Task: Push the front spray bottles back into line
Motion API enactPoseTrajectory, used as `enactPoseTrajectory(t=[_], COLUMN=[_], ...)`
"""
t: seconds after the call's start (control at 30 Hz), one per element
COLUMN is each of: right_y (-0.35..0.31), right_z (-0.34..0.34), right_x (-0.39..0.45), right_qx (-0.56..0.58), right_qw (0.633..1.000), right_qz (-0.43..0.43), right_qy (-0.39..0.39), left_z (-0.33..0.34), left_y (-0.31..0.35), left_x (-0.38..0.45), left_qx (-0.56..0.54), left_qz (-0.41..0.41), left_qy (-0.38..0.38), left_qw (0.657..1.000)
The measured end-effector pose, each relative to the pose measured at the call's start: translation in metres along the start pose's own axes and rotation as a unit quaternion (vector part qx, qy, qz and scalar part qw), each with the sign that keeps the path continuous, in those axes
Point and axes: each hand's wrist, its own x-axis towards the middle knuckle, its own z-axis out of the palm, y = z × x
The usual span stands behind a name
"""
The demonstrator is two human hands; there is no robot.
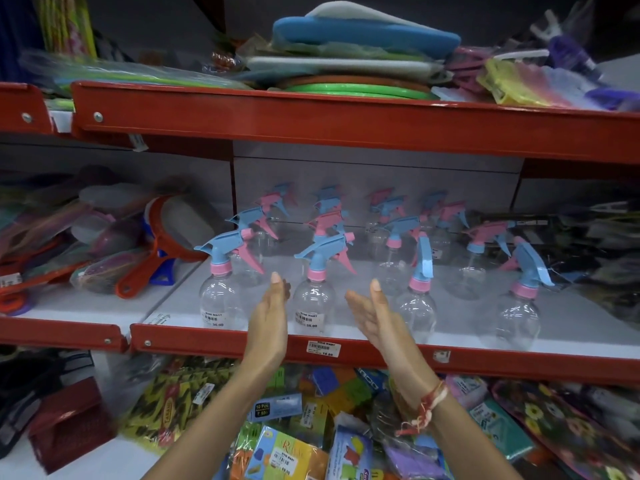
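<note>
Left hand (pixel 268 315) held flat with fingers straight, grasping nothing, clear plastic spray bottle with blue trigger and pink collar (pixel 313 292) stood between both hands on red-edged white shelf (pixel 221 342), right hand (pixel 375 315) likewise released, fingers extended

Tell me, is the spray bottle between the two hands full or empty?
Empty, it seems: the spray bottle is clear throughout, with no liquid line visible.

On the middle shelf (pixel 381 355), spray bottles (pixel 313 289) in rows, front to back. Left hand (pixel 268 318) and right hand (pixel 375 315) either side of the front bottle. Strainers (pixel 166 233) to the left. Sponges (pixel 360 32) on the shelf above, packets (pixel 277 452) below.
</note>
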Motion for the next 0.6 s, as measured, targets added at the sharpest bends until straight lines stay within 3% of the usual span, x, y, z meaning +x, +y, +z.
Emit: enactPoseTrajectory(t=[0.07,0.13,0.23,0.3,0.37,0.47,0.6], right_y=[-0.003,-0.008,-0.005,0.003,0.011,0.021,0.021], right_z=[-0.016,-0.03,-0.068,-0.089,-0.107,-0.118,-0.12], right_x=[-0.008,-0.013,-0.017,-0.008,0.008,0.025,0.025], right_qx=[0.026,0.061,0.093,0.096,0.077,0.008,0.007], right_qw=[0.998,0.988,0.955,0.941,0.957,0.993,0.999], right_qz=[-0.049,-0.095,-0.147,-0.143,-0.098,-0.004,0.049], right_qy=[0.04,0.107,0.241,0.291,0.261,0.121,0.023], left_z=[0.005,0.005,0.027,0.045,0.065,0.085,0.097], left_y=[0.002,0.007,0.014,0.016,0.016,0.021,0.035], left_x=[-0.01,-0.017,-0.032,-0.037,-0.041,-0.047,-0.053], left_qx=[-0.045,-0.066,-0.078,-0.07,-0.051,-0.012,0.003], left_qz=[0.059,0.095,0.09,0.057,0.009,-0.072,-0.111], left_qy=[0.087,0.118,0.04,-0.049,-0.142,-0.244,-0.285], left_qw=[0.993,0.986,0.992,0.995,0.989,0.967,0.952])
